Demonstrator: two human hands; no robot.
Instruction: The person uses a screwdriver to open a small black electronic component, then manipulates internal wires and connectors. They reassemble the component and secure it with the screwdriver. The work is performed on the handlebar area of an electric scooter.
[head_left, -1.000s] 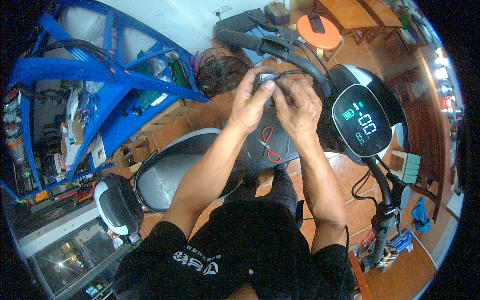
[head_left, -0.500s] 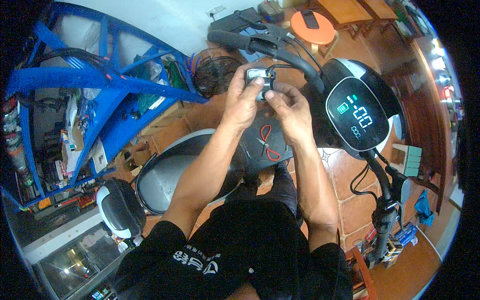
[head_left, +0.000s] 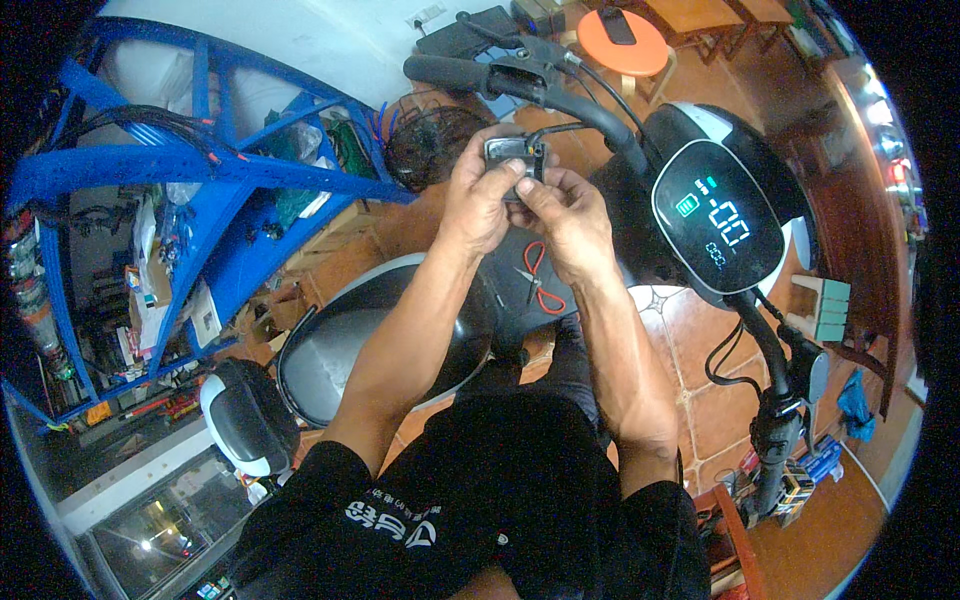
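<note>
Both hands hold a small black housing (head_left: 513, 150), open-faced with a silvery inside, from which a black cable runs toward the scooter's handlebar (head_left: 595, 117). Around its left side are the fingers of my left hand (head_left: 478, 196), the thumb pressed on its face. My right hand (head_left: 570, 215) grips the lower right edge, thumb tip beside the left thumb. My fingers hide the housing's back and lower part. Below my hands, red-handled scissors (head_left: 541, 300) lie on the scooter's dark footboard (head_left: 507, 268); the handles are spread apart.
To the right is the scooter's lit display (head_left: 718, 218). Its black seat (head_left: 350, 340) lies left of my forearms. A blue metal shelf (head_left: 190, 170) with clutter stands at the left. Beyond the handlebar are a black fan (head_left: 432, 142) and an orange stool (head_left: 622, 45).
The housing has tilted in my fingers and its bright face looks darker now. My right hand has shifted slightly left, bringing its thumb closer to the left one. The view has shifted slightly.
</note>
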